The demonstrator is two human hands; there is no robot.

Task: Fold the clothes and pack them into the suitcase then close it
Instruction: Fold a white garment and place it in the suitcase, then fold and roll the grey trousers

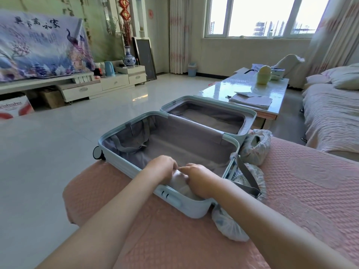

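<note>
This is looking like a living room in a home. A soft pink sofa (291,191) is sitting at five o'clock. A long low cabinet (114,82) is standing at ten o'clock, holding a blue and white vase (128,59). Curtains (178,35) are hanging beside a big window (260,16) at one o'clock, near a shiny coffee table (242,90).

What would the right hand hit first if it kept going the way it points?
Most likely the left hand. The right hand points up-left across the white garment in the suitcase, and their fingertips almost touch. Depth is unclear.
</note>
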